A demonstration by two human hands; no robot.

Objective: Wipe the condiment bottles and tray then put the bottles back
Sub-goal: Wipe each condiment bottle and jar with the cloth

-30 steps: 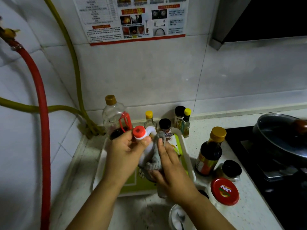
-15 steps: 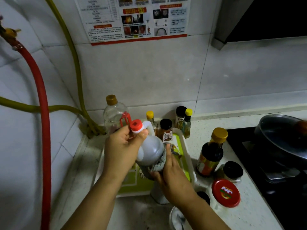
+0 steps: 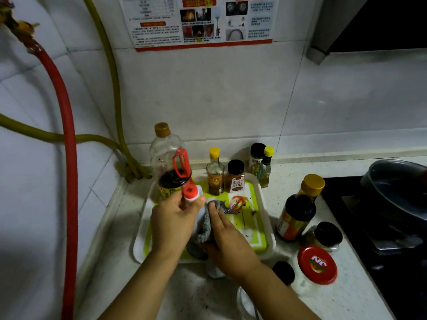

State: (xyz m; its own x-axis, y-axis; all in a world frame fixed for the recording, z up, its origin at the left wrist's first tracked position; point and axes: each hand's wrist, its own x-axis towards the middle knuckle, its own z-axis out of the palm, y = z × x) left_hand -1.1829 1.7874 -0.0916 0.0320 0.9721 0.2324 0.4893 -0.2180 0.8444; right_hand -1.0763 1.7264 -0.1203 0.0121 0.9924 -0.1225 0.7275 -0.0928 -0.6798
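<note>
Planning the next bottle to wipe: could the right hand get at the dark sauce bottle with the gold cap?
Probably yes, once free: the right hand presses the grey cloth, and the bottle stands unobstructed beside it.

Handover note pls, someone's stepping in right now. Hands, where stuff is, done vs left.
Left hand grips the red-capped white bottle near its neck, held over the tray.
Right hand presses the grey cloth against the bottle's side, mid-wipe.
On the tray's back edge: big oil bottle, yellow-capped bottle, black-capped spice jar.
Off the tray, right: dark sauce bottle, red-lidded jar, two black-lidded jars.
Left: finish this bottle, wipe the stained tray and the others, return them.
</note>
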